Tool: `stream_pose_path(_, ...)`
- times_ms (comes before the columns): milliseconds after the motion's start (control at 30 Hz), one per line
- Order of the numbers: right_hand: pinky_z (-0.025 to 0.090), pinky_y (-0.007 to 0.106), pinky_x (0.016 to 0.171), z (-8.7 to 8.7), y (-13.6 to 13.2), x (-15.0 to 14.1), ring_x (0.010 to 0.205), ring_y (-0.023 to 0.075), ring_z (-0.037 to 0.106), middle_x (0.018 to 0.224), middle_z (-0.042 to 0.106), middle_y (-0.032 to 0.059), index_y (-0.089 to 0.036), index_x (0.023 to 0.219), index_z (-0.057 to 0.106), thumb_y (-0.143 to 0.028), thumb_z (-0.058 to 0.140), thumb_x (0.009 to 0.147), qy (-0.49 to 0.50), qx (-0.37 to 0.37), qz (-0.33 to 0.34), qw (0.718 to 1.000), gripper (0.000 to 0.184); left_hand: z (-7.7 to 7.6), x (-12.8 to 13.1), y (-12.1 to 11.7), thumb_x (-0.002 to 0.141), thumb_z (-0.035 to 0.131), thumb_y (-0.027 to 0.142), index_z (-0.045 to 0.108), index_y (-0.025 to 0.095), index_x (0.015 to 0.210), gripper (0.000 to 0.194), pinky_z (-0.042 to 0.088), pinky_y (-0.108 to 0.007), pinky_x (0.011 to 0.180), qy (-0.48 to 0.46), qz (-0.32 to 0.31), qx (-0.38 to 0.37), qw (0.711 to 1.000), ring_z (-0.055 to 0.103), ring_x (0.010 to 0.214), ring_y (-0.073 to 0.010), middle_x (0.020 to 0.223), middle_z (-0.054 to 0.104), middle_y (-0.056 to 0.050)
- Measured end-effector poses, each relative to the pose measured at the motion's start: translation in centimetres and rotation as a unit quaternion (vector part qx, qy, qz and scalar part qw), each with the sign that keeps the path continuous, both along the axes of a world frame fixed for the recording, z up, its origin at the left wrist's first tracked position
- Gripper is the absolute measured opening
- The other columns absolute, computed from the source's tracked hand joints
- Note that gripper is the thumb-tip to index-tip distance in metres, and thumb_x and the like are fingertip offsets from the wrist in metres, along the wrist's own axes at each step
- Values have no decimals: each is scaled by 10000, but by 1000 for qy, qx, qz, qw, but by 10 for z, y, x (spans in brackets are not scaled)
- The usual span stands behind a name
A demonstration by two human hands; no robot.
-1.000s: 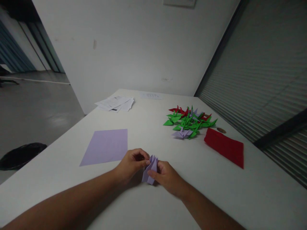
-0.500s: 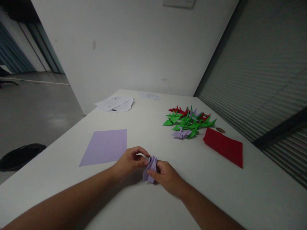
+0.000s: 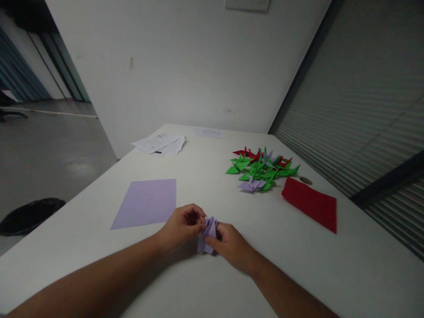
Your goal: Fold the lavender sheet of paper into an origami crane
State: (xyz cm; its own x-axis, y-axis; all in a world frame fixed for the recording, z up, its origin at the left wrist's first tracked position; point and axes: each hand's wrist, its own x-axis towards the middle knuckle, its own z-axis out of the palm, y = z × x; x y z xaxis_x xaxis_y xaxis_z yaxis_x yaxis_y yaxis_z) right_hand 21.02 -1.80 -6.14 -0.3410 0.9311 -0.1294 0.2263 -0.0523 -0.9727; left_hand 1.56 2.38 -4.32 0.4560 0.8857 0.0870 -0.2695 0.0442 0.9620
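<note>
A small folded piece of lilac paper, a partly formed origami crane [image 3: 208, 236], stands between my hands near the front of the white table [image 3: 185, 282]. My right hand [image 3: 232, 245] grips its right side, thumb across the front and fingers behind. My left hand [image 3: 183, 225] pinches at its upper left edge with thumb and fingertips. The narrow points at the top of the folded paper stick up between the hands. A flat lilac paper sheet [image 3: 147, 203] lies just beyond my left hand.
Several finished paper cranes [image 3: 261, 170] in green, red and lilac are heaped at the back right. Near them lie red paper [image 3: 311, 203] and a round brown disc [image 3: 305, 180]. Printed sheets [image 3: 159, 143] rest at the far left. A black-lined bin [image 3: 29, 216] stands left of the table.
The fingers of my left hand have closed in a little on the upper left edge of the folded paper. My right hand keeps its hold. The view has shifted slightly.
</note>
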Motion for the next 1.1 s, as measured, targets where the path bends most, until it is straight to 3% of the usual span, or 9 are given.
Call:
stream_pose_path(200, 437, 231, 585, 8, -1, 0, 654, 135, 568, 783, 672, 14, -141, 968, 721, -300, 689, 880, -19, 17, 17, 1000, 184, -3, 2, -1, 735, 871, 338, 648, 139, 856, 322, 408, -236, 621, 30, -1, 12, 999, 532, 642, -96, 716, 608, 5)
stream_pose_path(400, 440, 230, 574, 10, -1, -1, 654, 139, 578, 775, 668, 24, -134, 950, 706, -331, 677, 899, -21, 17, 19, 999, 206, -4, 0, -1, 754, 845, 347, 636, 150, 878, 312, 422, -250, 623, 55, -3, 36, 998, 540, 650, -109, 734, 602, 0)
stream_pose_path(600, 452, 237, 582, 9, -1, -1, 665, 144, 586, 778, 659, 26, -133, 929, 697, -312, 674, 889, -30, 12, 15, 999, 185, -3, -1, 2, 741, 833, 255, 624, 145, 844, 257, 421, -239, 624, 108, -19, 68, 992, 540, 663, -106, 748, 611, 0)
stream_pose_path(800, 444, 228, 566, 4, 0, 0, 649, 130, 574, 775, 637, 10, -136, 961, 684, -300, 681, 873, -23, -6, 12, 1000, 186, -4, -1, 4, 683, 905, 297, 650, 127, 850, 348, 421, -228, 607, 48, -29, 3, 998, 544, 613, -92, 686, 613, 18)
stream_pose_path(1100, 459, 229, 540, 5, 0, -1, 601, 116, 556, 745, 613, -4, -136, 944, 664, -368, 718, 848, 19, -33, 16, 999, 256, -4, -8, 10, 655, 951, 237, 744, 140, 955, 377, 470, -251, 687, -52, -111, -66, 990, 622, 707, -117, 798, 693, -31)
